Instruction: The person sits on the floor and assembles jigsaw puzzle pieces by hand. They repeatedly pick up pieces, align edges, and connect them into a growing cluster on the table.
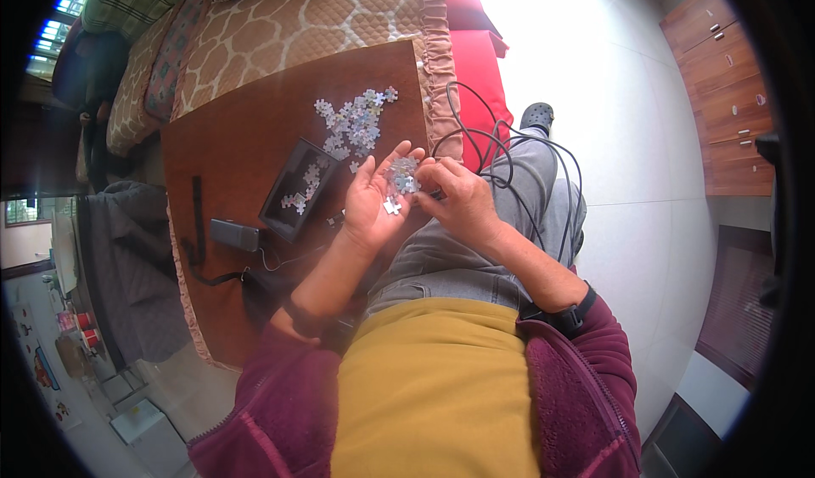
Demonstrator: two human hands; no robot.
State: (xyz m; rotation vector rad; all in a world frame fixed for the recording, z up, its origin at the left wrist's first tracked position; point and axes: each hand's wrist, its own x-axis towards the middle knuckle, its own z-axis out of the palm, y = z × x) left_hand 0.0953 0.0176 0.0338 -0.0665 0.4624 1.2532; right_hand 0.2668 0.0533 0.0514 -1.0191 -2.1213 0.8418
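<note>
The left hand lies palm up with fingers loosely curled, released rather than clenched, carrying a small heap of puzzle pieces; one white piece sits lower on the palm. The right hand bends in from the side, fingertips at the heap; whether its grip pinches a piece I cannot tell, since the fingers hide the spot. Just beyond the left hand, a black box stands near the middle of the brown worktop, more pieces inside (a loose handful). A dark grey device lies toward the worktop's left edge. Farther off, a spread-out pile of pieces lies toward the far right corner. Past the far edge stretches a brown-and-cream quilted cover.
</note>
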